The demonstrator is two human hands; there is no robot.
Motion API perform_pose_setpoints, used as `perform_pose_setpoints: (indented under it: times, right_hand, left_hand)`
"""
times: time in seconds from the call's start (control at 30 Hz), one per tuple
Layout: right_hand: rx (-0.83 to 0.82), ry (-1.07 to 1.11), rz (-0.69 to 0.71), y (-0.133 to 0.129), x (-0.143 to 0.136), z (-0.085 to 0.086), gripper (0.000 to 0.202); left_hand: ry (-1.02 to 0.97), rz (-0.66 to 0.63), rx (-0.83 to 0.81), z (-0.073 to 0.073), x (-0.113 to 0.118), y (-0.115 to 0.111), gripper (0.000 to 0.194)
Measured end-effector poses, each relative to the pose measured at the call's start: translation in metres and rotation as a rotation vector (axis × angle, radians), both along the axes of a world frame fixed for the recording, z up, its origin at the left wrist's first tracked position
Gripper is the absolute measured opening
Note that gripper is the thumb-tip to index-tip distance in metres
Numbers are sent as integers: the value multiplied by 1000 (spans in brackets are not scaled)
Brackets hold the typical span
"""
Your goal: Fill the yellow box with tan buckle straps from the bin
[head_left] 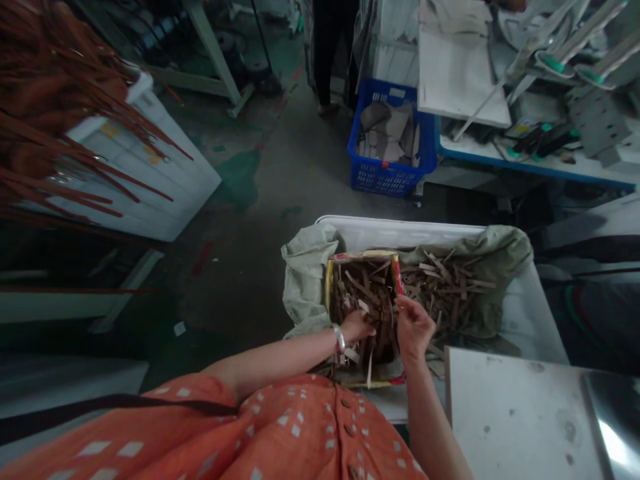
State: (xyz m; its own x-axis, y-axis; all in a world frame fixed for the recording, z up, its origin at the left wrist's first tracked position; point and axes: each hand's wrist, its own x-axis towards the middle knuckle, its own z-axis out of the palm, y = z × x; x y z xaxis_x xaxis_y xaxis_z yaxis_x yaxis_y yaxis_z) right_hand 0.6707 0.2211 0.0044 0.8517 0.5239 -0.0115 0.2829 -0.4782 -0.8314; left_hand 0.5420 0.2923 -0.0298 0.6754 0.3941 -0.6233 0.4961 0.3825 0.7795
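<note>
A cardboard box (pixel 329 288) with yellow and red edges stands inside a white bin (pixel 405 230), filled with brown strips (pixel 367 283). My left hand (pixel 356 327), with a silver bracelet at the wrist, reaches into the box, its fingers curled around some of the strips; the fingertips are partly hidden. At the box's right edge my right hand (pixel 415 328) is closed, thumb and fingers pinching the rim. More loose strips (pixel 445 283) lie to the right of the box on a grey-green sack (pixel 507 257) lining the bin.
A blue crate (pixel 393 180) of grey-brown pieces sits ahead, below a worktable with a sewing machine and thread cones. Reddish-brown straps (pixel 65 107) hang over a white container (pixel 170 173) at left. A white board (pixel 515 413) borders the bin at right. Someone's legs (pixel 333 53) stand beyond.
</note>
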Motion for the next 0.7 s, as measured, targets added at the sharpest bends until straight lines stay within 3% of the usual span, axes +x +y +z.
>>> perform_pose_setpoints:
  times: [0.1, 0.2, 0.3, 0.4, 0.5, 0.6, 0.7]
  right_hand:
    - [-211, -23, -180, -19, 34, -13, 39]
    - [-527, 83, -314, -32, 57, -45, 68]
    - [-817, 262, -362, -40, 61, -88, 86]
    - [-987, 365, -328, -48, 64, -122, 107]
    - [-1061, 395, -264, -53, 75, -145, 125]
    - [-1101, 401, -260, -50, 84, -166, 133]
    - [-1126, 385, -300, -45, 86, -185, 130]
  left_hand:
    - [38, -173, 119, 17, -2, 0, 40]
    - [25, -307, 280, 35, -8, 9, 48]
    - [10, -350, 488, 49, -19, 35, 46]
    - [49, -320, 669, 54, -39, 77, 41]
    - [106, -284, 1013, 50, -63, 122, 38]
    - [235, -243, 1369, 35, -79, 152, 42]
    - [349, -159, 1286, 10, -81, 162, 67]
